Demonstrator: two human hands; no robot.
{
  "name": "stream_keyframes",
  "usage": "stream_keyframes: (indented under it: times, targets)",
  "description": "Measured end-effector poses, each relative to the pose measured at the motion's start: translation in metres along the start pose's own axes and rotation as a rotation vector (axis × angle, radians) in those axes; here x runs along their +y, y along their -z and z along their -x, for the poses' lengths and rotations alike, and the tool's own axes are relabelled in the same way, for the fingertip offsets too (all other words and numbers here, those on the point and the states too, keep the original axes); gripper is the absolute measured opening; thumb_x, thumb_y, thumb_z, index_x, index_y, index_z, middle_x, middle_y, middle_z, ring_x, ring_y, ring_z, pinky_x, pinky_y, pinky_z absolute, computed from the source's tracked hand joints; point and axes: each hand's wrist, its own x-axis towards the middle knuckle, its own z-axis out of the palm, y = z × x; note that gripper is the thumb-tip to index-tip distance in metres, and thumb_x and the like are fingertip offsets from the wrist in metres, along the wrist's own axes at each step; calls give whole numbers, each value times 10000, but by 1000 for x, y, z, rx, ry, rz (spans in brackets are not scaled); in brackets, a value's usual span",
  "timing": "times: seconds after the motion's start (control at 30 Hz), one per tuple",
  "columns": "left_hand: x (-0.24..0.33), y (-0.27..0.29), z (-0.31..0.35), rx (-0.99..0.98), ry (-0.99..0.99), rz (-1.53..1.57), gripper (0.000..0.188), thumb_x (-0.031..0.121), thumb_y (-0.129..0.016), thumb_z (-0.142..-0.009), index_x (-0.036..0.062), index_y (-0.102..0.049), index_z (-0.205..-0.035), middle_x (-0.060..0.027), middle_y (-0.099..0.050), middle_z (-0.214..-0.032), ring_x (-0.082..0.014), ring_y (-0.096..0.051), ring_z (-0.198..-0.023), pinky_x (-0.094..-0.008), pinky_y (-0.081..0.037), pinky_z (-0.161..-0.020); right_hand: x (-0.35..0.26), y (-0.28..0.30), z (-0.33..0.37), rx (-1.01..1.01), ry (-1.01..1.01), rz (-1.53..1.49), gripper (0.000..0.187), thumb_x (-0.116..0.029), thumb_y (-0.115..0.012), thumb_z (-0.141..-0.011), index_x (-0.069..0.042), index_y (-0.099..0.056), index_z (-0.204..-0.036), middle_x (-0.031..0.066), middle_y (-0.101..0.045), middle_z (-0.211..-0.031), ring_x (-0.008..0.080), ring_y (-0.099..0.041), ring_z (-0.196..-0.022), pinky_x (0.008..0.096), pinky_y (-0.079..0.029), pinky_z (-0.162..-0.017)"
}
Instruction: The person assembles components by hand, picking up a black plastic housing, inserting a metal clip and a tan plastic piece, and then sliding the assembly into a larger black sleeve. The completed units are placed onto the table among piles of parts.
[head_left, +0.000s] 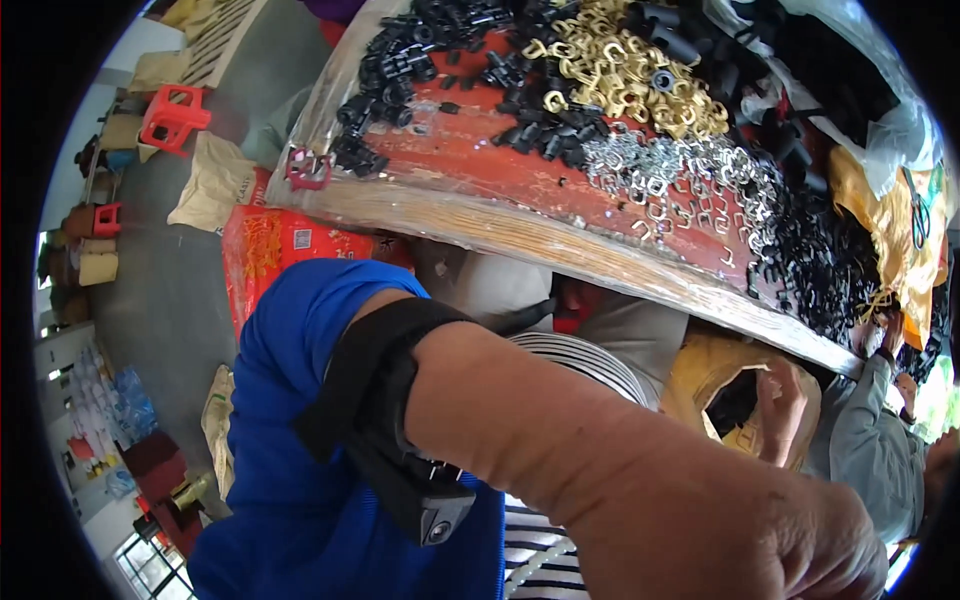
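Left hand (825,545) low right in view, fingers curled together into a loose fist at the frame's lower edge; can't tell whether anything is pinched inside. Its forearm runs across the foreground with a black strap (375,390) round it and a small black camera unit (435,510) clipped on; blue sleeve (300,400) behind. Right hand not visible.

Nearest the hand: a yellow sack (700,385) with a dark open mouth, under the table edge. Another person's hand (780,410) sits at that opening; their grey sleeve (865,440) is further right.

Table (560,245): red top under clear plastic film, pale wooden edge. On it, loose small-parts heaps: black plastic pieces (400,75) upper left, gold metal clips (625,70) top centre, silver clips (670,170) mid-right, more black pieces (820,270) at right. One pink clip (308,168) lies at the left corner.

Packages: red box with yellow print (275,250) below the left corner; orange-yellow bag (895,225) at the right end; tan sack (215,180) on the grey floor (170,300); red plastic stool (172,115) upper left.
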Motion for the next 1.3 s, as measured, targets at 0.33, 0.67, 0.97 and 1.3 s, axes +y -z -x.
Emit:
stream_keyframes:
  times: [0.33, 0.67, 0.97, 1.3]
  targets:
    - [12, 41, 17, 45, -26, 144, 193, 138, -547, -687, -13, -566, -807, -72, -568, -725, -111, -513, -611, -227, -421, -559, -139, -31, -138, -96, 629, 39, 162, -18, -539, -696, 6, -528, -856, 100, -550, -785, 213, -544, -657, 279, -421, -606]
    - [36, 166, 79, 585, 370, -1746, 247, 149, -550, -729, 10, -503, -928, -153, -459, -960, -324, -517, -770, -385, -432, -644, -170, -60, -171, -193, 813, 24, 177, -20, -572, -673, -10, -541, -847, 106, -552, -782, 209, -543, -651, 288, -424, -589]
    - [-3, 214, 113, 610, 619, -2052, 153, 129, -545, -722, -5, -513, -790, -139, -460, -797, -303, -513, -680, -382, -418, -574, -131, -63, -113, -148, 621, -91, 166, -1, -567, -671, -16, -550, -835, 92, -556, -779, 170, -544, -641, 252, -426, -546]
    - [-10, 198, 138, 431, 304, -2089, 110, 80, -530, -733, 30, -519, -830, -44, -558, -852, -134, -557, -747, -282, -448, -680, -147, -78, -110, -78, 631, -158, 135, -2, -548, -680, -32, -565, -810, 87, -546, -725, 188, -541, -593, 265, -423, -522]
